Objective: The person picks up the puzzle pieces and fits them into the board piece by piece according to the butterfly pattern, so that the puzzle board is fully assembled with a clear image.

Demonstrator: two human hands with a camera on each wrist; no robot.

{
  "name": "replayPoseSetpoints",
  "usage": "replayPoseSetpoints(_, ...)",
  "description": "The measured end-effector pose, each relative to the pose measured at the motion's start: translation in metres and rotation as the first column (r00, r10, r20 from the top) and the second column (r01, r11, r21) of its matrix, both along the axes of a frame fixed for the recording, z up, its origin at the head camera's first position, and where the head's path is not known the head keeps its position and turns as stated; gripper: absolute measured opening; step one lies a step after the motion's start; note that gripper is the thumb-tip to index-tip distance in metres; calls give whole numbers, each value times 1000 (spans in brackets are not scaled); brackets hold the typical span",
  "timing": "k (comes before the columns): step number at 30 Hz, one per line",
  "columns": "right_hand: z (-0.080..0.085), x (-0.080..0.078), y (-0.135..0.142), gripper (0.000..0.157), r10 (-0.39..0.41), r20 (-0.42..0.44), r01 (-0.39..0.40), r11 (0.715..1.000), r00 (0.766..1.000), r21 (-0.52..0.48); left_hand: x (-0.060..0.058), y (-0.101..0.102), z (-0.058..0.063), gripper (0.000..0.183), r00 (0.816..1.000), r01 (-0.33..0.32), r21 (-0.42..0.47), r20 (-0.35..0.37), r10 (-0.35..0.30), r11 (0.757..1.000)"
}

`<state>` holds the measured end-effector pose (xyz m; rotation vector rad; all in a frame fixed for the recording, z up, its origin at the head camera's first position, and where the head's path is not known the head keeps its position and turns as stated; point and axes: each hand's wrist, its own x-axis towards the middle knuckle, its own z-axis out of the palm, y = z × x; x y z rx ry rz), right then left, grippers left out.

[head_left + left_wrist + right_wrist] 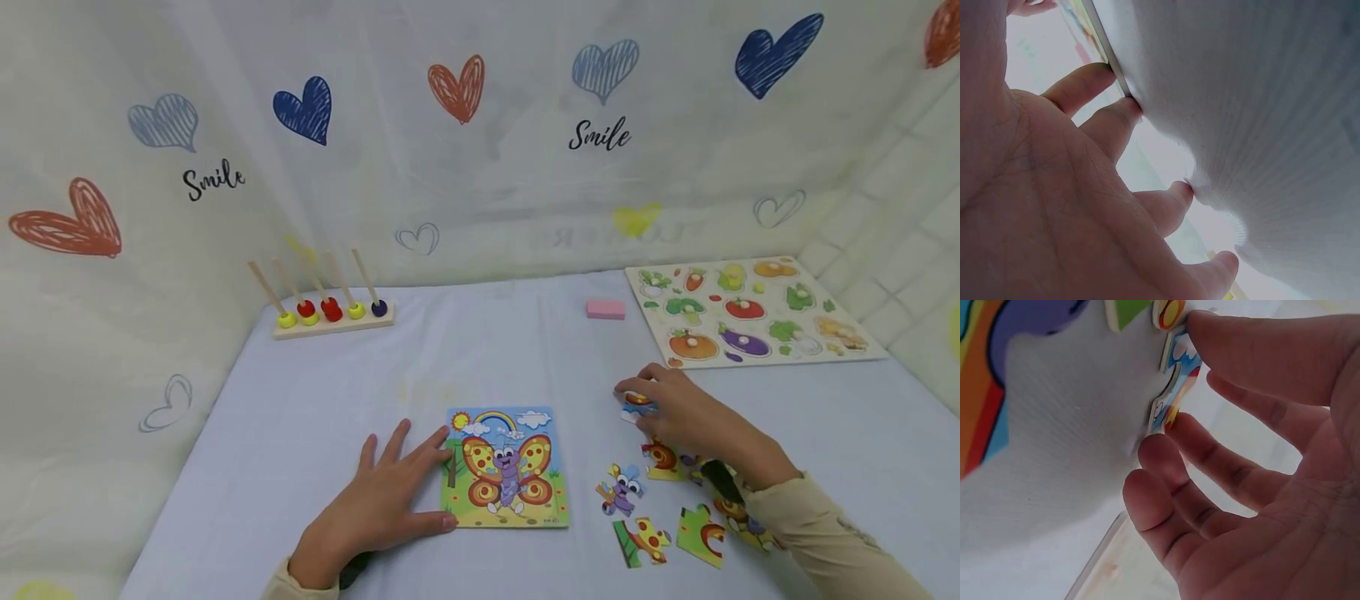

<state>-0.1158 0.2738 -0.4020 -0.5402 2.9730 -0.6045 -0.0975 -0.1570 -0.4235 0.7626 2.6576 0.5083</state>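
Observation:
A square butterfly picture board point(508, 479) lies flat in front of me. My left hand point(382, 504) rests at its left side, fingers spread, the thumb and a fingertip touching its edge. In the left wrist view those fingertips press down by the board's rim point(1107, 47). To the right, my right hand point(681, 417) pinches a blue jigsaw piece point(639, 400) with a rainbow part on it. The right wrist view shows the thumb at one end of that piece point(1180, 378) and fingertips at the other. Whether it is lifted I cannot tell.
Loose jigsaw pieces lie right of the board, including a purple face piece point(622, 490), a green corner piece point(697, 533) and others partly under the right forearm. Behind are a bead stacker point(333, 321), a pink block point(605, 310) and a vegetable peg board point(750, 321).

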Motion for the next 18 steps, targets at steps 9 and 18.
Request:
replayPoseSetpoints(9,4,-3,-5,27,-8,-46,6,999,999,-35,0,-1,0,82,1000,-8,0,-2,8,1000)
replayPoseSetpoints(18,11,-4,-13,15,-93,-111,70,978,989,-196,1,0,-1,82,1000,-9,-2,11,9,1000)
